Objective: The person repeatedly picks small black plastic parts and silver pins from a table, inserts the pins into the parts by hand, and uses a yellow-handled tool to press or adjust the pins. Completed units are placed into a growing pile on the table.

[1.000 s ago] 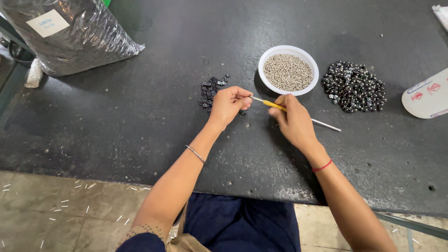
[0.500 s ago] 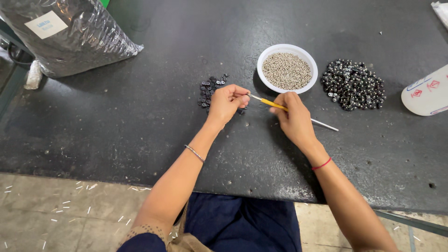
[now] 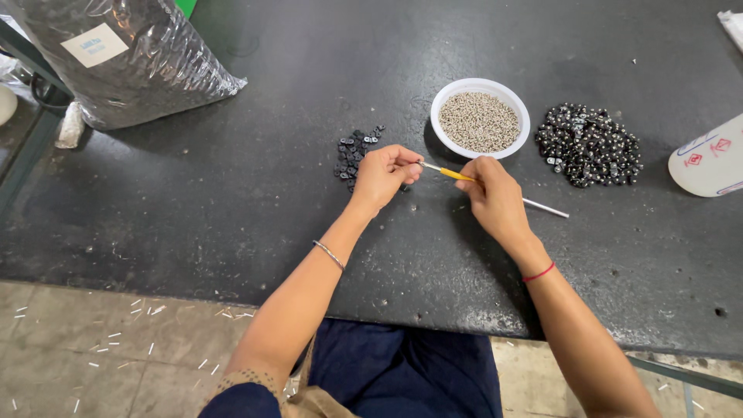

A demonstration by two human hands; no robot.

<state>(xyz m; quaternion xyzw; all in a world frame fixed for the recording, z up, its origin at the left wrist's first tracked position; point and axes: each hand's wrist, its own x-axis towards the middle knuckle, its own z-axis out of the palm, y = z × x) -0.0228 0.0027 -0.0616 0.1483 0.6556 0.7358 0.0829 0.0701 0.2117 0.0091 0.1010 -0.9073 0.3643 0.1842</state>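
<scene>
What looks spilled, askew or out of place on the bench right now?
Little on the table: bowl upright, both dark bead piles compact. Odd bit: small white slivers scattered on the floor beneath the table's near edge.

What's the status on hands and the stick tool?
Left hand pinched shut at the tool tip, what it grips hidden. Right hand shut on the tool. White bowl just beyond, not touching.

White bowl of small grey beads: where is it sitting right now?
In the head view, the white bowl sits on the black table, just beyond the right hand, left of the dark bead pile.
</scene>
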